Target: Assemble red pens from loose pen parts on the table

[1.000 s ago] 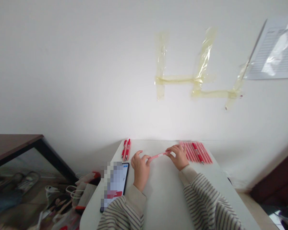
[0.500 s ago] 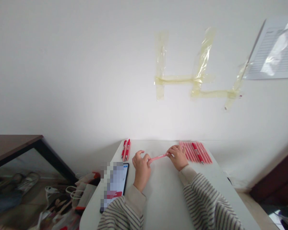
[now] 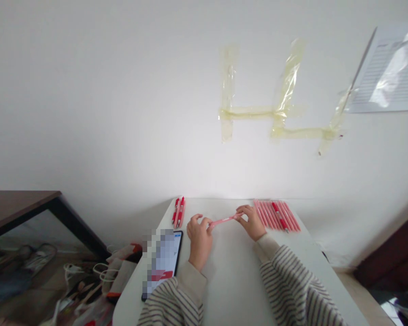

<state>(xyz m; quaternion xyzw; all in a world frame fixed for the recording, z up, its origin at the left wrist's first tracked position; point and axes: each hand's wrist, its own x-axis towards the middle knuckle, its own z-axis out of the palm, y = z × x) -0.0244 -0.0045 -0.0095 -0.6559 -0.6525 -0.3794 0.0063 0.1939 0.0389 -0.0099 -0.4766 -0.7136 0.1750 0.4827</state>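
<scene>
A slender pink pen [image 3: 223,220] stretches between my two hands, above the white table. Thumb and fingers of my left hand [image 3: 200,240] are closed on its left end. At the other end, my right hand [image 3: 252,222] pinches it between thumb and fingertips. Just right of that hand lies a row of several pink pens [image 3: 267,215], side by side. Across the row rests a red pen [image 3: 280,217] with a silver tip. At the table's far left corner is a small group of red and pink pens [image 3: 178,213].
A phone [image 3: 166,260] with a partly blurred screen lies at the left of the table [image 3: 236,290]. Behind rises a white wall with yellowed tape [image 3: 248,113] and a taped paper [image 3: 387,72]. Cables and bags [image 3: 98,285] clutter the floor at left, by a dark-framed desk [image 3: 23,210].
My right thumb and fingers have shifted slightly on the pen's right end, and more of that end shows. My left hand has hardly moved. The pens on the table lie as before.
</scene>
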